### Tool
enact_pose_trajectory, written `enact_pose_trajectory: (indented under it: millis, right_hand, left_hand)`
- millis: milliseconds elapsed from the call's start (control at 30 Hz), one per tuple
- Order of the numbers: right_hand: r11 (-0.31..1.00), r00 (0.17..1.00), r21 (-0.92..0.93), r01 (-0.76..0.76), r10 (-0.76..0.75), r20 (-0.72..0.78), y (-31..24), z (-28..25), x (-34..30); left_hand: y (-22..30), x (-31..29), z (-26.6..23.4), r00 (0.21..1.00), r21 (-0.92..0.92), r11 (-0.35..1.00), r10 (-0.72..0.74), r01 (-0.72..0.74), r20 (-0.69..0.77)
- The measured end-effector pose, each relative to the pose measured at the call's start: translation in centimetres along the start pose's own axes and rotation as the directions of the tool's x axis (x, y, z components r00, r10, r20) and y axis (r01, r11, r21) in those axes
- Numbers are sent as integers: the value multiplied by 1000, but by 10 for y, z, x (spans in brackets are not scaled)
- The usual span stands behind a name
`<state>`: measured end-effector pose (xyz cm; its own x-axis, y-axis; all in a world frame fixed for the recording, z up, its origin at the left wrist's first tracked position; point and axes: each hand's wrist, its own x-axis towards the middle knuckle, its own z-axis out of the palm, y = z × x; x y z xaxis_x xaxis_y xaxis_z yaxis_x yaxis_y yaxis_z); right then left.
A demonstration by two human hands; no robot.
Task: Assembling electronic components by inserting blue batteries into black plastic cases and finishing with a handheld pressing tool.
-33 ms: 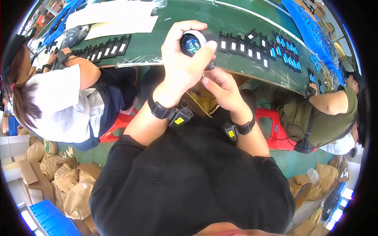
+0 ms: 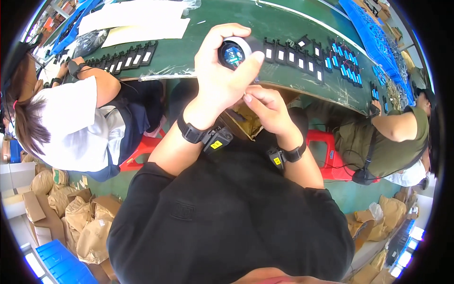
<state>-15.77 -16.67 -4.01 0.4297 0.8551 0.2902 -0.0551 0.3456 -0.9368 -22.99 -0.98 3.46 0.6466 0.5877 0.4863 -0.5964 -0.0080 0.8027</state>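
Observation:
Between the fingers and thumb of my left hand (image 2: 213, 71) is a round device housing (image 2: 233, 53) with a pale rim, tipped so its open face shows a small green-blue circuit board inside. My left hand is closed round it above the near table edge. Just below, my right hand (image 2: 268, 106) is closed in a pinch, thumb against forefinger, close to the left palm's heel. Whatever the pinch holds, if anything, is too small to make out.
Black frames with white labels (image 2: 291, 57) stand in rows on the green table (image 2: 213, 16), with blue cylindrical cells (image 2: 350, 73) to their right. White sheets (image 2: 146, 28) lie far left. A person sits on each side. Below the table edge is an open box (image 2: 246, 123).
The housing has turned in my left hand, and its dark side body no longer shows beside the thumb. The right hand stays almost in place, still pinched.

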Motion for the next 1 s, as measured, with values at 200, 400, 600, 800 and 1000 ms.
enact_pose_trajectory:
  millis: [200, 400, 600, 800, 1000]
  right_hand:
    - [974, 999, 227, -24, 31, -29, 10, 10, -6]
    - [833, 996, 546, -89, 91, 23, 18, 5, -10]
    - [768, 984, 617, -170, 170, 59, 20, 18, -1]
    - [739, 990, 659, -138, 128, 63, 25, 17, -7]
    - [862, 997, 507, -9, 44, -56, 19, 20, -5]
  left_hand:
    - [-15, 7, -12, 931, 181, 920, 317, -348, 180]
    - [-15, 13, -15, 840, 396, 742, 501, -541, 210]
    - [-16, 21, -20, 743, 400, 632, 617, -664, 260]
    - [-4, 24, -19, 652, 454, 491, 684, -743, 327]
    - [-12, 28, -16, 627, 498, 446, 723, -744, 290]
